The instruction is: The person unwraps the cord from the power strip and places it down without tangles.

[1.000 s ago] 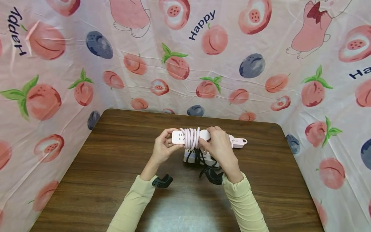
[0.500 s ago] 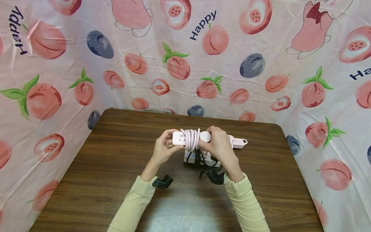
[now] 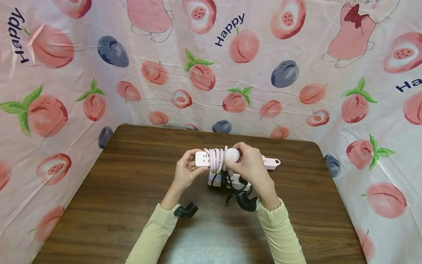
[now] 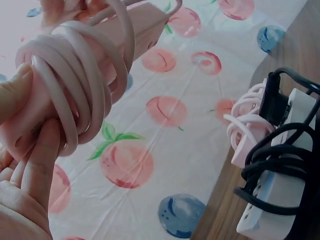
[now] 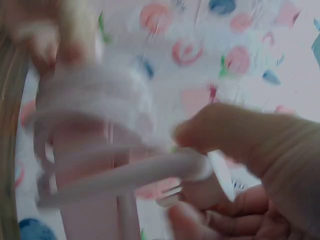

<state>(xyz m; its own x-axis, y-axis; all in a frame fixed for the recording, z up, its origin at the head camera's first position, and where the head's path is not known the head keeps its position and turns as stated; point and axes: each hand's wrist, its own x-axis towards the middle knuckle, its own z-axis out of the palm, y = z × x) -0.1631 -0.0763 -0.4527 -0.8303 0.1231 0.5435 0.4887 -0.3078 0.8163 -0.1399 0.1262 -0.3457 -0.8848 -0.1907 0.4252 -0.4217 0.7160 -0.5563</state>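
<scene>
A pink power strip [image 3: 202, 159] is held up over the table, its pale pink cord [image 3: 215, 161] wound in several loops around the middle. My left hand [image 3: 186, 170] grips its left end, thumb and fingers on opposite sides in the left wrist view. At the other end my right hand [image 3: 252, 163] pinches the cord's round-backed plug [image 3: 232, 155] between thumb and fingers. In the right wrist view, metal prongs show on the plug [image 5: 202, 192], and its cord runs to the loops on the strip. That view is blurred.
Behind the hands, a white power strip [image 4: 272, 200] wrapped in black cord [image 4: 275, 160] lies on the brown wooden table [image 3: 148, 190]. Another pink strip [image 3: 270, 163] with a hanging loop lies beyond my right hand. Fruit-printed cloth [image 3: 244, 73] surrounds the table.
My right hand has shifted slightly right, and more of the plug's round face and the fingers behind it shows. The wound strip sits a little lower; my left hand keeps its grip.
</scene>
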